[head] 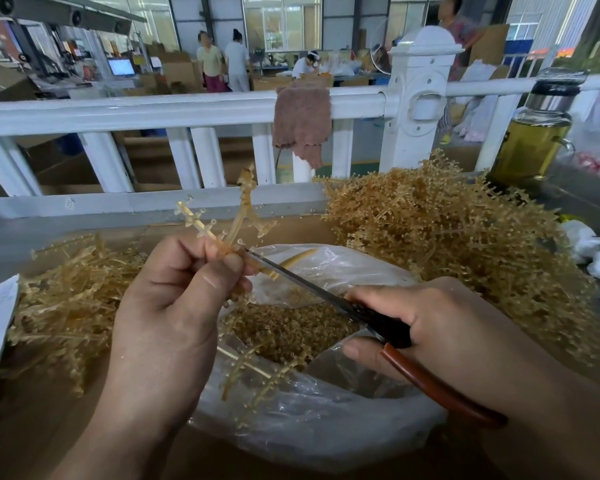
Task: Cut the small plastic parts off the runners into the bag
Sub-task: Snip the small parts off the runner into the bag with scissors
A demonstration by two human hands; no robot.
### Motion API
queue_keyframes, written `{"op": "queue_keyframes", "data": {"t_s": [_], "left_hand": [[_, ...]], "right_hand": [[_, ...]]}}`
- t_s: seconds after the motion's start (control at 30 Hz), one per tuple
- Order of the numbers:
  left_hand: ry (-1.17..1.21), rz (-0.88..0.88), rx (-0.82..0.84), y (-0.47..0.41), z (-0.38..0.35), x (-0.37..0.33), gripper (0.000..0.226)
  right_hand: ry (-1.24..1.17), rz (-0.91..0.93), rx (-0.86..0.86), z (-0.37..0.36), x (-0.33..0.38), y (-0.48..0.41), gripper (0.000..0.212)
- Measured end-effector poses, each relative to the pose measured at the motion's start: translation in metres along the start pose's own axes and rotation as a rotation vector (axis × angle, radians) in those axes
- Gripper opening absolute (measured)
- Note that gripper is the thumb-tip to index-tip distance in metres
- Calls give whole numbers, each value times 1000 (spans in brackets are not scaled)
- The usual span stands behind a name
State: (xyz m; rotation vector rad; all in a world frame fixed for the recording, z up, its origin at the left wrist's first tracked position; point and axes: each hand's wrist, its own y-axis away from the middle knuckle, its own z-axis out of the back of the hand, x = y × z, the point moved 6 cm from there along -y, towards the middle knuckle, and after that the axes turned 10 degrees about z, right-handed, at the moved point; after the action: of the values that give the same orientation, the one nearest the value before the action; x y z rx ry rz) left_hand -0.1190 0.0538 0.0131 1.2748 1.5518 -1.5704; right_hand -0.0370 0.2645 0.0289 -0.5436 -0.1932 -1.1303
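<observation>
You are seated in a factory hall, with people standing at benches far behind a white railing [153, 110] that crosses in front of you. A cardboard surface [49, 427] lies under your work.

On your right a tall heap of amber runners [447, 230], their small parts on the branches, rises against the railing. On your left lies a flatter pile of runners [66, 299]. Between the two stands the clear plastic bag [309, 434], mouth open towards you, with loose cut parts [291, 327] in its bottom and a few runner pieces lying across them.

A glass bottle [530, 140] of yellow-green liquid stands at the far right, and a brown cloth [302, 123] hangs over the rail.

Your left hand [174, 306] is above the bag's left edge, its fingers and thumb curled round the stem of a branched runner [236, 220] that sticks up and away from you. Your right hand [447, 323] grips the scissors [388, 323], fingers wrapped on the black and red-brown handles. The blade tip meets the runner just beside your left thumb, above the bag.
</observation>
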Motion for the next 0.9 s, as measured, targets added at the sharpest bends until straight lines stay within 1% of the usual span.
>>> {"op": "queue_keyframes", "data": {"t_s": [0.13, 0.37, 0.5, 0.8, 0.9], "left_hand": [[22, 12, 6, -2, 1, 1, 1], [76, 39, 34, -4, 1, 3, 4], [87, 37, 26, -3, 1, 1, 0], [69, 50, -1, -1, 0, -1, 1], [60, 58, -12, -2, 1, -1, 5]], "right_hand": [[7, 17, -12, 0, -1, 0, 57], [-7, 30, -19, 0, 3, -1, 57], [-14, 30, -22, 0, 1, 0, 59], [5, 43, -31, -2, 5, -1, 58], [11, 32, -37, -2, 5, -1, 62]]}}
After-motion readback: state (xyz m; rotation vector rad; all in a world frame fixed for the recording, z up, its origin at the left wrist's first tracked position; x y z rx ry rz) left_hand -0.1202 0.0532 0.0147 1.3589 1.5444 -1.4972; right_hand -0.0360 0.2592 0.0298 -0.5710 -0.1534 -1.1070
